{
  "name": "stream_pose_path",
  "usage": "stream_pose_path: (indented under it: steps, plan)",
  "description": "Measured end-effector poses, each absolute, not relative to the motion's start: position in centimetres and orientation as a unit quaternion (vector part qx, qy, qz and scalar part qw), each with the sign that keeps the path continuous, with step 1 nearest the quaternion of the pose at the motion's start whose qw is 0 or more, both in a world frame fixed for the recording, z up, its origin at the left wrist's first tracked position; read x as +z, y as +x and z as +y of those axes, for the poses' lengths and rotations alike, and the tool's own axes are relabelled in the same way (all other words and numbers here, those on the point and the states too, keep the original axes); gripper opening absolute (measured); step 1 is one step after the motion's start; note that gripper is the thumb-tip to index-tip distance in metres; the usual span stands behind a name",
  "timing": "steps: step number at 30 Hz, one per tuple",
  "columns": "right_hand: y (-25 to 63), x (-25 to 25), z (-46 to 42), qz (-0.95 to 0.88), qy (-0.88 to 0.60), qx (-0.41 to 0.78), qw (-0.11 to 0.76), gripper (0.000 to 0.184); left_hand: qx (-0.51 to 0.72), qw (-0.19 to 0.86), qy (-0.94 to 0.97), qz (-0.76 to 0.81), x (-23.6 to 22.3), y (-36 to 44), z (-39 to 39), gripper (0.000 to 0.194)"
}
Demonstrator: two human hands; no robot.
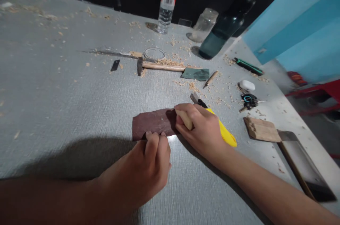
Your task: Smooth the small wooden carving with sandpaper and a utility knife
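Observation:
A reddish-brown strip of sandpaper [151, 122] lies flat on the grey table. My left hand [148, 161] is closed, its curled fingertips on the strip's near edge. My right hand [203, 129] pinches a small pale piece of wood [185, 119] and holds it against the sandpaper's right end. The wood is partly hidden by the fingers. Just beyond and right of that hand lies a yellow-handled knife [227, 134], its middle covered by the hand.
Behind the hands lie a hammer [162, 66], green sandpaper [196, 74], a wire coil [154, 53] and wood shavings. A water bottle [167, 3], a clear jar [204, 24] and a dark bottle [219, 37] stand farther back. Keys [249, 101] and a wood block [261, 129] sit right.

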State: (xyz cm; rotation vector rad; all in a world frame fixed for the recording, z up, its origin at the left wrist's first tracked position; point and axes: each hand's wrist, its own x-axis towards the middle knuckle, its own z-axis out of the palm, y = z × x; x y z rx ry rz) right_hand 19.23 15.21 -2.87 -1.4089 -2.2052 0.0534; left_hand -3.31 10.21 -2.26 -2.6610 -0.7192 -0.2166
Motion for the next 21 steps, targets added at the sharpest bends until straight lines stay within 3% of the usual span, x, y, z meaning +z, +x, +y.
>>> stream_pose_path:
  steps: [3, 9, 11, 16, 21]
  plan:
    - [19.5, -2.7, 15.3, -0.810, -0.525, 0.017, 0.262, 0.019, -0.081, 0.185, -0.947, -0.251, -2.4, -3.3, 10.1, 0.037]
    - [19.2, -2.0, 14.9, -0.875, -0.396, 0.068, 0.270, 0.025, -0.076, 0.189, -0.948, -0.245, -2.4, -3.3, 10.2, 0.039]
    - [19.1, -1.8, 14.8, -0.874, -0.408, 0.063, 0.255, 0.029, -0.083, 0.195, -0.946, -0.245, -2.4, -3.3, 10.2, 0.041]
    - [19.1, -1.4, 14.4, -0.847, -0.489, -0.014, 0.208, 0.062, -0.138, 0.203, -0.931, -0.271, -2.5, -3.4, 10.3, 0.043]
    - [20.8, -0.1, 11.7, -0.840, -0.515, -0.034, 0.168, 0.059, -0.115, 0.177, -0.936, -0.282, -3.0, -3.1, 10.4, 0.027]
